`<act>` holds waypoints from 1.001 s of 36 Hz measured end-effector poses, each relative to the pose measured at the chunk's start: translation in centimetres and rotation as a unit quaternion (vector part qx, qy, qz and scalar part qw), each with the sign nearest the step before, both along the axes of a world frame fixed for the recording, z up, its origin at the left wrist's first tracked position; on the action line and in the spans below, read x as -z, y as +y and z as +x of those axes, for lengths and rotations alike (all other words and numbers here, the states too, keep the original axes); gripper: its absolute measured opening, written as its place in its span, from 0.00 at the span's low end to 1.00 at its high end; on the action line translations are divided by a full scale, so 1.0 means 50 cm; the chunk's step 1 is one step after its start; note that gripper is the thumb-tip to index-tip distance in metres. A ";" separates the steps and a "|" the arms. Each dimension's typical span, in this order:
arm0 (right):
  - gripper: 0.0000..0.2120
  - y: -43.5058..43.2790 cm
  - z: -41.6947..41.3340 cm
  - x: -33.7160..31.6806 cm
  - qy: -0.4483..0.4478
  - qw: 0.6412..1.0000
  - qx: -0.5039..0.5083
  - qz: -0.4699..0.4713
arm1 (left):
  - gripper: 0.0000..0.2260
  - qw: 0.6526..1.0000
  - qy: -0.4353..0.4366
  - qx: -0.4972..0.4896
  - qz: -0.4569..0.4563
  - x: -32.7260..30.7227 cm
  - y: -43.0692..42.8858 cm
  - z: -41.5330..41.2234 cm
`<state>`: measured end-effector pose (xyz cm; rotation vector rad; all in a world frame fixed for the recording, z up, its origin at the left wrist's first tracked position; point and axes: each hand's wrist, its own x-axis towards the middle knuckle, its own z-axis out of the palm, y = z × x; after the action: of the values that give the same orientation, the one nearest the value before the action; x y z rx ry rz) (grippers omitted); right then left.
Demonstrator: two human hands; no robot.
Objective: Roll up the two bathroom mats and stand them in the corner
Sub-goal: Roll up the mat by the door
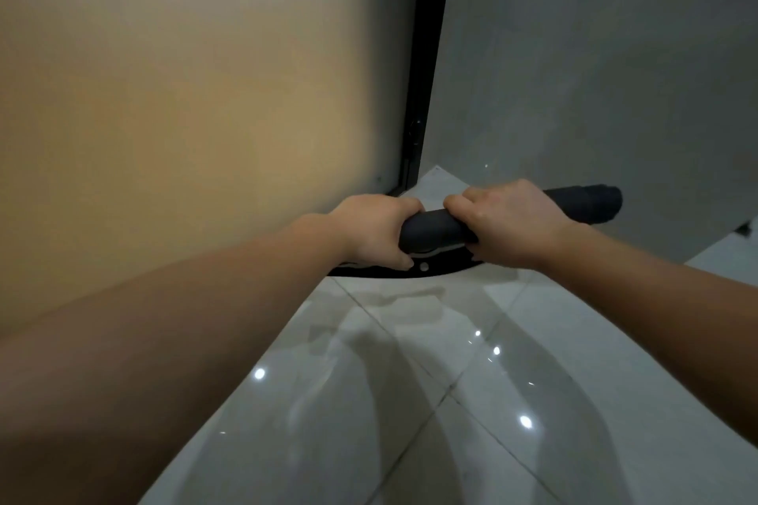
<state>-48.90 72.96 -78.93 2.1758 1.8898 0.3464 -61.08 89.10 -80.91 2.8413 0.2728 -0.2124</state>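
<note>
A dark grey bathroom mat [590, 204], rolled into a tube, lies roughly level just above the floor near the corner. My left hand [375, 232] grips its left end, fingers curled over the top. My right hand [508, 221] grips the roll near its middle. The roll's right end sticks out past my right hand towards the grey wall. Only one rolled mat is in view.
A frosted glass panel [184, 115] with a black frame [426, 66] stands on the left. It meets a grey wall [607, 66] at the corner. A black curved floor rail [434, 269] runs under my hands. Glossy light tiles [410, 381] cover the floor.
</note>
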 end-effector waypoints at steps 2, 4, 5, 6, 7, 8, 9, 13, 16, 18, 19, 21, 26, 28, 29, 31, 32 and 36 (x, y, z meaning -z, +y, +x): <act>0.14 -0.001 -0.003 0.003 -0.006 1.000 -0.006 0.010 | 0.22 1.000 -0.005 -0.006 -0.012 0.005 0.002 -0.003; 0.18 0.002 -0.003 0.008 -0.009 1.000 -0.003 0.003 | 0.20 1.000 -0.024 -0.006 0.012 0.010 0.002 -0.004; 0.20 0.005 -0.001 0.010 -0.010 1.000 0.001 -0.002 | 0.19 0.999 -0.036 -0.004 0.036 0.012 0.003 -0.003; 0.21 0.008 0.001 0.010 -0.001 1.000 0.010 -0.007 | 0.19 0.997 -0.049 -0.002 0.061 0.014 0.003 -0.003; 0.21 0.011 0.002 0.008 0.022 0.999 0.025 -0.013 | 0.19 0.994 -0.065 -0.001 0.087 0.015 0.003 -0.005; 0.20 0.015 0.003 0.003 0.061 0.997 0.046 -0.022 | 0.19 0.991 -0.080 0.001 0.112 0.016 0.003 -0.006; 0.19 0.019 0.006 -0.002 0.116 0.990 0.074 -0.038 | 0.19 0.987 -0.092 0.005 0.135 0.016 0.002 -0.009; 0.17 0.022 0.016 -0.017 0.302 0.933 0.166 -0.102 | 0.17 0.968 -0.149 0.025 0.198 0.021 -0.002 -0.019; 0.18 0.017 0.015 -0.011 0.299 0.933 0.181 -0.089 | 0.18 0.963 -0.154 0.029 0.219 0.027 -0.007 -0.018; 0.15 0.013 0.011 -0.006 0.235 0.956 0.162 -0.065 | 0.21 0.968 -0.144 0.022 0.204 0.026 -0.007 -0.013; 0.14 0.010 0.011 -0.002 0.179 0.973 0.137 -0.042 | 0.22 0.974 -0.134 0.016 0.181 0.024 -0.006 -0.011; 0.11 0.002 0.016 0.011 0.062 0.996 0.064 0.018 | 0.22 0.988 -0.102 0.009 0.113 0.024 -0.004 -0.005; 0.09 -0.012 0.031 0.037 -0.024 0.993 -0.047 0.104 | 0.23 0.999 -0.028 -0.010 -0.035 0.025 -0.007 0.000; 0.11 -0.013 0.032 0.042 -0.020 0.994 -0.042 0.095 | 0.20 0.999 -0.040 -0.015 -0.026 0.028 -0.008 0.000; 0.13 -0.011 0.032 0.043 -0.010 0.996 -0.033 0.081 | 0.18 0.999 -0.051 -0.014 -0.004 0.029 -0.009 0.000; 0.17 -0.004 0.031 0.036 0.049 0.998 0.008 0.034 | 0.16 0.994 -0.080 -0.001 0.071 0.032 -0.008 -0.002; 0.19 0.001 0.031 0.029 0.098 0.994 0.042 0.004 | 0.15 0.989 -0.097 0.008 0.110 0.033 -0.007 -0.004; 0.21 0.014 0.031 0.003 0.292 0.935 0.170 -0.103 | 0.15 0.970 -0.148 0.035 0.191 0.033 0.001 -0.012</act>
<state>-47.34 73.66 -79.10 2.5717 1.6294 -0.6004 -61.68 89.14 -82.56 3.2083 0.1639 0.2810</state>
